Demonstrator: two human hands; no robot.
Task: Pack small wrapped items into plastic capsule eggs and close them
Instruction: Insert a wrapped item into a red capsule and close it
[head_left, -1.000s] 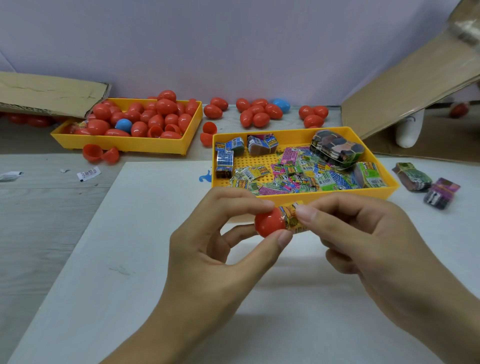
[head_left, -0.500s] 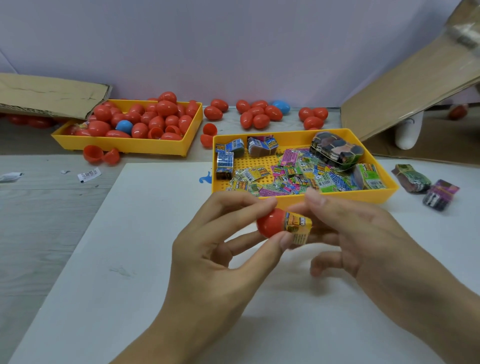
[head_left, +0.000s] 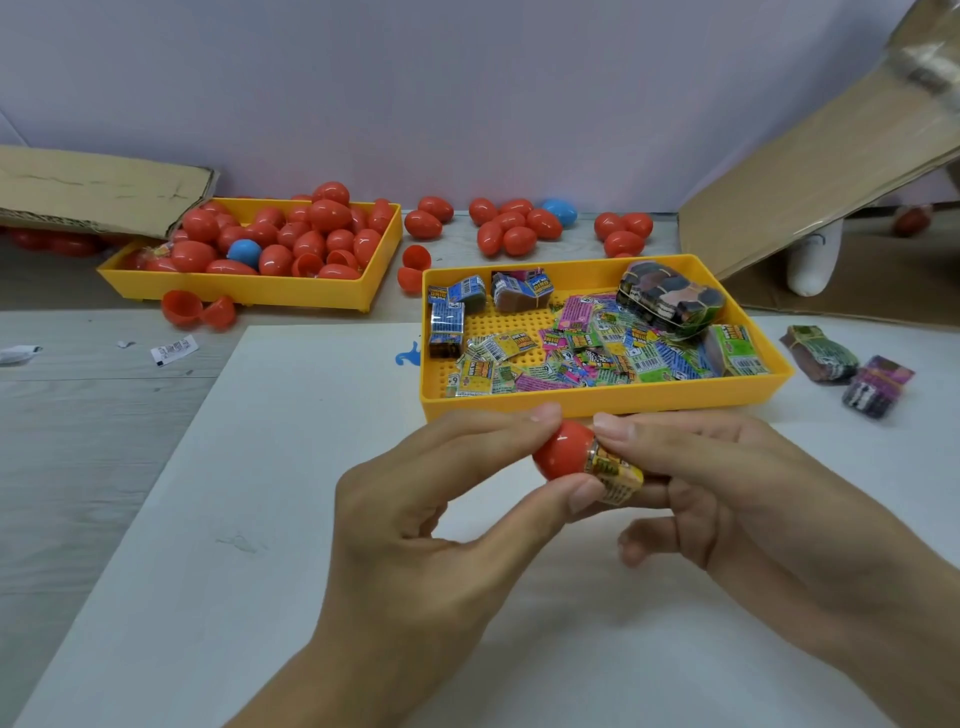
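My left hand (head_left: 431, 514) pinches a red capsule egg half (head_left: 563, 451) between thumb and forefinger, just in front of the near yellow tray. A small yellow wrapped item (head_left: 615, 474) sticks partly out of the half's open side. My right hand (head_left: 743, 499) pinches that wrapped item from the right, forefinger on top. The near yellow tray (head_left: 597, 402) holds several colourful wrapped items (head_left: 587, 353) and a bundled pack (head_left: 670, 299).
A second yellow tray (head_left: 249, 288) at the back left is heaped with red eggs and one blue. Loose red eggs (head_left: 514, 228) and open halves (head_left: 195, 309) lie along the back. Cardboard (head_left: 810, 171) leans at right; two bundles (head_left: 847, 371) lie right of the near tray.
The wrapped item has turned and gone deeper into the red half. Both hands have shifted slightly right and my right fingers have regripped the item.
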